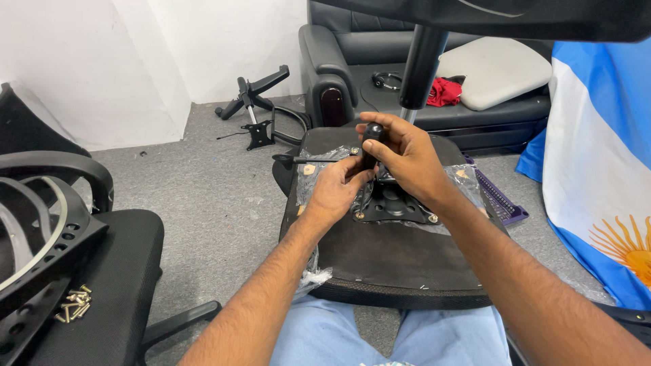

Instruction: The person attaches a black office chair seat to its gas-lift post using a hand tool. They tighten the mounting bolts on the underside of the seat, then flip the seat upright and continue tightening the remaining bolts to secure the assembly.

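Fingers of the right hand (407,157) and left hand (337,190) close together around a black knob (373,133) above the metal plate (393,207) bolted to the upturned chair seat (390,257) on the lap.

Grey carpet floor (217,203) bears a black armrest bracket (252,95), seemingly.

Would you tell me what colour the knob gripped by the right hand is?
Black; the knob under the right hand shows best in the head view.
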